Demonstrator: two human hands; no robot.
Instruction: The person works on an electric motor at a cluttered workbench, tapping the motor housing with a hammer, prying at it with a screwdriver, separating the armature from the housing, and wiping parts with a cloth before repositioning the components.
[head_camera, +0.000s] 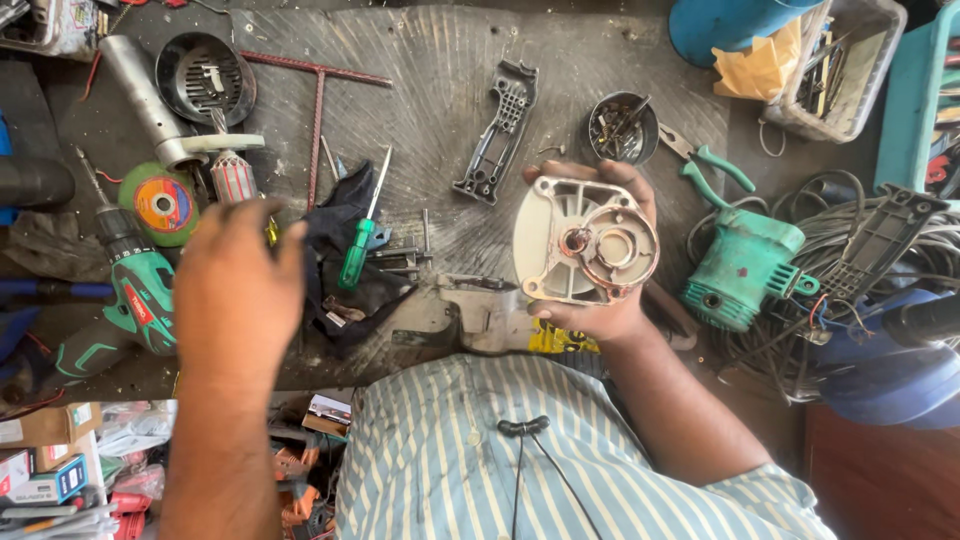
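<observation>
One round grey metal housing plate sits in my right hand, fingers curled round its rim, above the tabletop. My left hand hovers flat and empty over the green screwdriver and dark cloth. Beyond the plate, a small round tin holds screws and bits. A clear bin holds tools.

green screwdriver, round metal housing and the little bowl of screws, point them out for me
green screwdriver (355, 262), head view, on its green handle.
round metal housing (585, 240), head view, on its flat face beside the centre hole, held in the right hand.
bowl of screws (621, 128), head view, on the screws inside.
</observation>
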